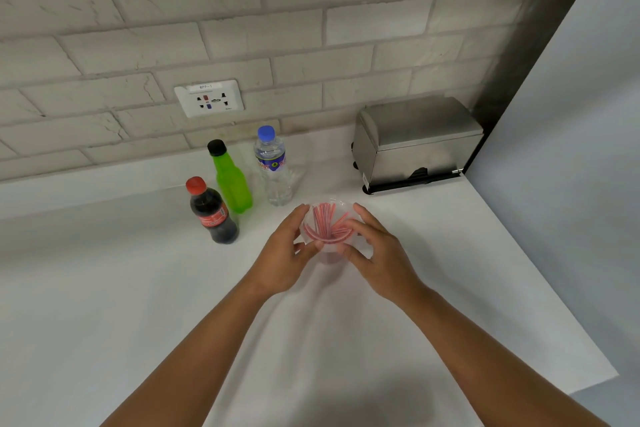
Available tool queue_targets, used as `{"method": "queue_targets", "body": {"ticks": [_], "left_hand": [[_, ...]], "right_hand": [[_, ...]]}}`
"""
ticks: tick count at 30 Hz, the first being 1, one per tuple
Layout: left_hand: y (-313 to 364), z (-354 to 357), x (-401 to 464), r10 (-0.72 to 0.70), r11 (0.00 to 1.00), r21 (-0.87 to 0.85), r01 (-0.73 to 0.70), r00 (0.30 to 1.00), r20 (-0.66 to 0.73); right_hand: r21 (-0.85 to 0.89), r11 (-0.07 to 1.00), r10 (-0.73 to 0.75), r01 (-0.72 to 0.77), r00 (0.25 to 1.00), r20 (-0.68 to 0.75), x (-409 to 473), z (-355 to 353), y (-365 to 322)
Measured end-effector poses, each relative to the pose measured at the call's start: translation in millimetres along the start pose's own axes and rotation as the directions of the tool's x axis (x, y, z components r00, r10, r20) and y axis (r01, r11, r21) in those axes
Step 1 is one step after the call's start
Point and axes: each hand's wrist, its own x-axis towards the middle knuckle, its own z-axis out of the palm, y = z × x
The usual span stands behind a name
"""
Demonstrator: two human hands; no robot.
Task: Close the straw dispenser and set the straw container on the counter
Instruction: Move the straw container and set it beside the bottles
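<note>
A clear plastic straw container point(328, 224) holds several red straws that fan out inside it. It is over the white counter point(138, 288), and I cannot tell whether its base rests on the surface. My left hand point(287, 253) grips its left side and my right hand point(375, 253) grips its right side, thumbs on the near rim. A stainless steel straw dispenser point(415, 142) stands at the back right corner of the counter with its lid down.
Three bottles stand left of and behind the container: a cola bottle point(213, 215) with a red cap, a green bottle point(232, 180) with a black cap, and a clear water bottle point(275, 166) with a blue cap. A wall socket point(209, 99) sits on the brick wall. The counter's right edge runs diagonally.
</note>
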Motion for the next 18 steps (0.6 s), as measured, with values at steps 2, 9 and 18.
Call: {"method": "queue_targets", "body": {"ticks": [2,9,18], "left_hand": [[1,-2,13,-0.025,1.000,-0.002,0.025,1.000,-0.004],[10,-2,64,-0.092,0.996,-0.003,0.092,0.994,-0.055],[17,1,121,-0.218,0.976,-0.022,0.218,0.964,-0.151]], "right_hand": [[-0.006,1.000,-0.007,0.007,1.000,-0.008,14,-2,5],[0.005,1.000,-0.014,0.014,0.999,-0.045,65,-12,8],[-0.209,0.978,-0.021,0.014,0.999,-0.033,119,-15,7]]}}
